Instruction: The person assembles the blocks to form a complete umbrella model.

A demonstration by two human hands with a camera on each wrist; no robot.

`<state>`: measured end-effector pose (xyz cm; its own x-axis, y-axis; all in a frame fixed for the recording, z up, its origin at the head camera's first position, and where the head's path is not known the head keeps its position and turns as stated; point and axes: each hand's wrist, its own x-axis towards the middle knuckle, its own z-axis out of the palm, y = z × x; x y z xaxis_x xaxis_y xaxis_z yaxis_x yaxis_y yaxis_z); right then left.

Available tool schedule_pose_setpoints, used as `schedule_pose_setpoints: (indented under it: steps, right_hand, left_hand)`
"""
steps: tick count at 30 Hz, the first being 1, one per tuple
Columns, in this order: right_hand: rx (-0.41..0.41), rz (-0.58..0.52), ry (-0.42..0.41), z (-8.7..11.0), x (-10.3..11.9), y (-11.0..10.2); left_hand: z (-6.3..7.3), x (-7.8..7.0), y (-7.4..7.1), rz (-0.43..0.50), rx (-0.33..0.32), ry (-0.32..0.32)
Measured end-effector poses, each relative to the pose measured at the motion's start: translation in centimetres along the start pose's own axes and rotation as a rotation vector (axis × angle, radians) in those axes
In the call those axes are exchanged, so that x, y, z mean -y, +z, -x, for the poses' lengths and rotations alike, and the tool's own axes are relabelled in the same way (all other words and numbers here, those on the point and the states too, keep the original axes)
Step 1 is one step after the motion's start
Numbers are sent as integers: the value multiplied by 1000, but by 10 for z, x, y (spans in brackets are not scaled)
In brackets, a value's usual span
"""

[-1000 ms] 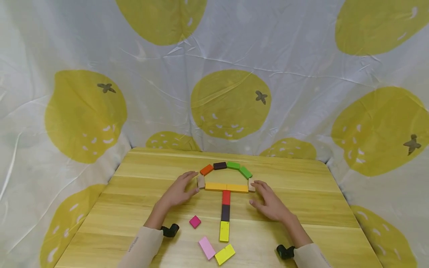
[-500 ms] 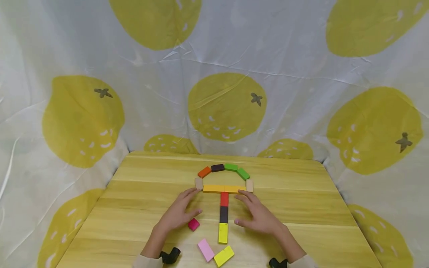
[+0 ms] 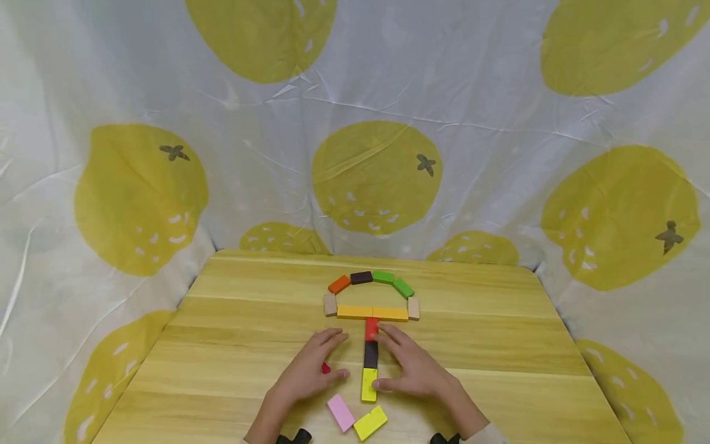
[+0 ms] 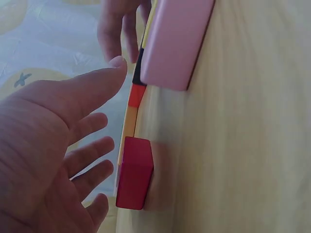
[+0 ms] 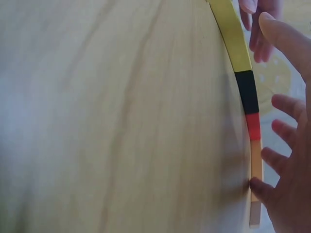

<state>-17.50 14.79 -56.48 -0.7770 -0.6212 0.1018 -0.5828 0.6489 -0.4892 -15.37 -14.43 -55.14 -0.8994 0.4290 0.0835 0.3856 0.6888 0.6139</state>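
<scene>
My left hand [image 3: 310, 369] hovers with relaxed, spread fingers over a dark pink block [image 4: 135, 174], mostly hidden beneath it in the head view. My right hand [image 3: 418, 368] is loosely spread beside a column of a red block [image 3: 370, 324], a black block [image 3: 370, 356] and a yellow block [image 3: 368, 392]. From the head, its fingertips overlap the red block and its thumb the yellow one; contact cannot be told. Neither hand grips anything. The column meets two orange-yellow blocks [image 3: 355, 312] laid end to end. A pink block [image 3: 341, 413] and a loose yellow block [image 3: 370, 423] lie nearer me.
Above the orange-yellow bar curves an arch: beige blocks [image 3: 413, 308] at both ends, then an orange block [image 3: 339, 284], a dark block [image 3: 361, 277] and two green blocks [image 3: 383, 277]. The wooden table [image 3: 488, 327] ends at a lemon-print curtain [image 3: 488, 166].
Both hands have drawn back from the arch's beige ends toward me and closer together, the right one now reaching the column. The blocks keep their arrangement; the head view has shifted slightly.
</scene>
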Motion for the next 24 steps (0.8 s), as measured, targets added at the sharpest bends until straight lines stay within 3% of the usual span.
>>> schedule_pose_setpoints:
  steps: [9, 18, 24]
  right_hand:
    - [64, 6, 33, -1, 5, 0]
    - [105, 1, 55, -3, 5, 1]
    - [112, -9, 58, -4, 4, 0]
  left_hand:
    - [6, -5, 4, 19, 23, 23]
    - [10, -7, 6, 13, 51, 3]
    - [14, -16, 3, -19, 33, 13]
